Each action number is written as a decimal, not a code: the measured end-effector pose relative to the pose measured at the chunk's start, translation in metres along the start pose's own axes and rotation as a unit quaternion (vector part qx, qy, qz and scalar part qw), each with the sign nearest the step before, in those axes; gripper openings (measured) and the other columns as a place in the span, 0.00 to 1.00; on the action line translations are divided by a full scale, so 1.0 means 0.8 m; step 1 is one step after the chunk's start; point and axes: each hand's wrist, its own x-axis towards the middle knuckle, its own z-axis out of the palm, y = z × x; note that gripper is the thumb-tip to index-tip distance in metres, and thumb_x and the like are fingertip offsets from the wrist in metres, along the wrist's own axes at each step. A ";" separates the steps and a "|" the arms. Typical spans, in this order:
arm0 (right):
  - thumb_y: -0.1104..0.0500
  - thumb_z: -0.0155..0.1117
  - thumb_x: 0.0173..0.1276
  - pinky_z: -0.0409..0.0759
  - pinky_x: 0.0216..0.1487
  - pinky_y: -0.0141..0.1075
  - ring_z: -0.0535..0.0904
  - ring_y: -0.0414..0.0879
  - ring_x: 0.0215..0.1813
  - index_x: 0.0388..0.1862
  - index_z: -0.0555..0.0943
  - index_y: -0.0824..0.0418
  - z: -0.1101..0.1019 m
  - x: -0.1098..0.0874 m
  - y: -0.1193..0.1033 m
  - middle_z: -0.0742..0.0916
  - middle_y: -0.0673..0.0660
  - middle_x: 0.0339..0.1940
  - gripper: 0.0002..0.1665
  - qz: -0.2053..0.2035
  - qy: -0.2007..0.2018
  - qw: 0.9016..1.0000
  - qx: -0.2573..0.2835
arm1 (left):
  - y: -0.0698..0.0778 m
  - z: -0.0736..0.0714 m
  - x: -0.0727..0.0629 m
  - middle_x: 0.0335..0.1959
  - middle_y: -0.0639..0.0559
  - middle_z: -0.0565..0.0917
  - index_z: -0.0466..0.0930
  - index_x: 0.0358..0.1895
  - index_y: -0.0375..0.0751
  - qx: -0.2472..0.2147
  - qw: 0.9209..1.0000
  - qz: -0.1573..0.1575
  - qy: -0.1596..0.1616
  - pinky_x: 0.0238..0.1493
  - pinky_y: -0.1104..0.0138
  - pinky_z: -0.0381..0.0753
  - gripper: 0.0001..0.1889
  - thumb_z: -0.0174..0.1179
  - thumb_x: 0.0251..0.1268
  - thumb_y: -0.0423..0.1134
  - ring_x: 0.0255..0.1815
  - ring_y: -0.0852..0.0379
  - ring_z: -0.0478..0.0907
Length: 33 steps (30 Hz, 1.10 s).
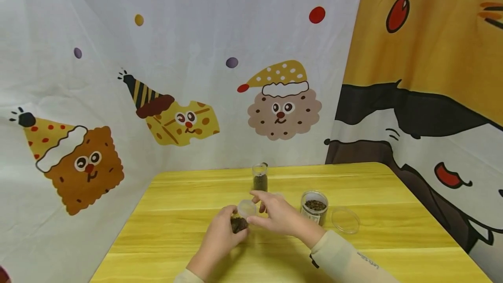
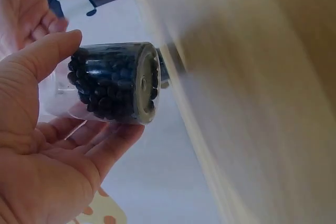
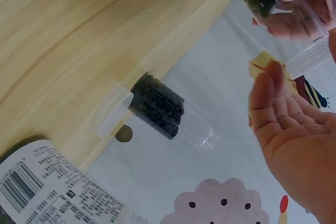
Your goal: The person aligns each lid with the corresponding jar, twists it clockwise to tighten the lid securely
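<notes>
Gripping a clear jar (image 2: pixel 113 82), left hand (image 1: pixel 221 230) faces relaxed right hand (image 1: pixel 279 215); barcode label (image 3: pixel 60 187) nearby.

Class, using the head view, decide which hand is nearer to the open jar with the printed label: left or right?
Right. The right hand is just left of the labelled jar; the left hand is farther left, holding a clear container.

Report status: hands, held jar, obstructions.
Left hand grips jar, part-filled with dark pellets. Right hand beside its top. Nothing visibly blocking; another jar stands beyond.
</notes>
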 end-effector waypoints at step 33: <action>0.35 0.67 0.76 0.75 0.78 0.58 0.72 0.59 0.81 0.85 0.66 0.51 0.027 -0.003 0.013 0.74 0.58 0.83 0.47 0.079 -0.094 0.989 -0.083 | -0.060 -0.038 0.022 0.57 0.36 0.86 0.77 0.66 0.31 -0.064 0.987 -0.134 0.059 0.47 0.49 0.88 0.34 0.80 0.60 0.43 0.51 0.43 0.85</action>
